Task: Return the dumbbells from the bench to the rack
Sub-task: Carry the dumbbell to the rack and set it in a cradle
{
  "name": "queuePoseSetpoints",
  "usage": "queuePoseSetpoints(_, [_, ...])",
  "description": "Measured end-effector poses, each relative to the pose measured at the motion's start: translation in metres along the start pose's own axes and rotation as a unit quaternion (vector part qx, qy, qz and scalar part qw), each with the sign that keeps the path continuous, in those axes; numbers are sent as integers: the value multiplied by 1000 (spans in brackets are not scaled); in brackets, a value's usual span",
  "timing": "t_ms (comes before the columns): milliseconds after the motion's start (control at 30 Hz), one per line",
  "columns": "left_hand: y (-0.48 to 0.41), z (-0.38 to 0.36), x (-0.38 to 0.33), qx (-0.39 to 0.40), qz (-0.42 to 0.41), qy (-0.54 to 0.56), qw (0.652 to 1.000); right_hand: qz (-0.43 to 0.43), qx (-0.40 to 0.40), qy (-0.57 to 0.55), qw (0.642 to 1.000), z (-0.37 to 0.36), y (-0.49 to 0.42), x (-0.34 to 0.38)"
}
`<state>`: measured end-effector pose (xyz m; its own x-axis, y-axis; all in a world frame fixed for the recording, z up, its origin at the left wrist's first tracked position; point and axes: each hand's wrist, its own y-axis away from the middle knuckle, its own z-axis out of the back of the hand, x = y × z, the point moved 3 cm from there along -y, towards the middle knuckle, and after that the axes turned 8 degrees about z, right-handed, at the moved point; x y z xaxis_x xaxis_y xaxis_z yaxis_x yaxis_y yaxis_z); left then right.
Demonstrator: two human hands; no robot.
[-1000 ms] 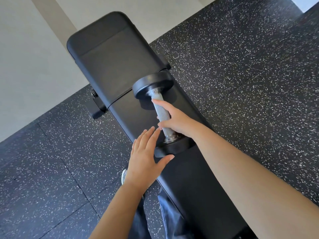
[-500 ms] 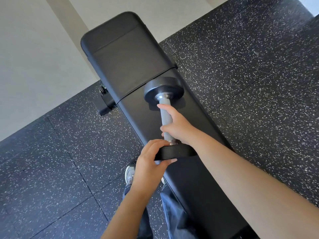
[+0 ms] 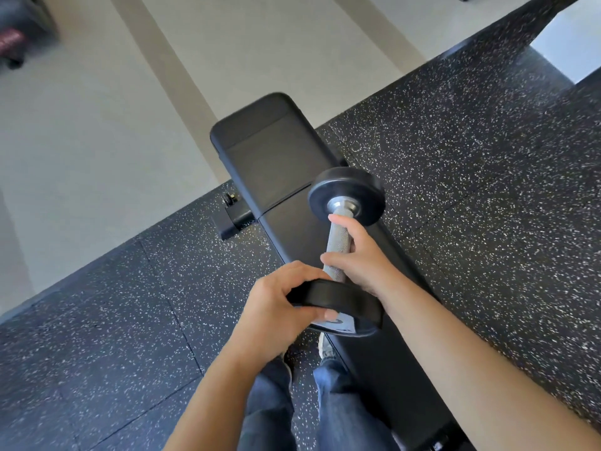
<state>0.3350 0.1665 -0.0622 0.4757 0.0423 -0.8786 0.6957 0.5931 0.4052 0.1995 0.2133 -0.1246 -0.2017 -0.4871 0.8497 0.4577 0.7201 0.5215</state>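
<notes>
No text, number or brand can be read anywhere. The only marking is a pale label on the near end face of the dumbbell, at the plate's lower edge. It carries dark print that may be a numeral, but it is blurred and partly covered by the fingertips of the left hand, so it cannot be made out. The black bench shows no visible lettering or logo.

Bright, even daylight, soft shadows, wide-angle bending at the edges, slight motion blur.
</notes>
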Motion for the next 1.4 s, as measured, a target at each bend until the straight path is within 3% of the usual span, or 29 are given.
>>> queuePoseSetpoints(300, [75, 49, -114, 6, -74, -19, 997, 97, 58, -121, 986, -9, 86, 109])
queuePoseSetpoints(533, [147, 86, -165, -90, -121, -5, 988, 147, 141, -188, 961, -45, 140, 198])
queuePoseSetpoints(633, [183, 104, -173, -139, -143, 42, 979, 192, 193, -162, 948, -70, 155, 232])
queuePoseSetpoints(1033, [341, 139, -111, -376, -127, 100, 912, 315, 360, 47, 877, -213, 256, 255])
queuePoseSetpoints(1400, [509, 161, -30, -507, -24, 104, 855, 271, 526, 110, 799, -373, 380, 187])
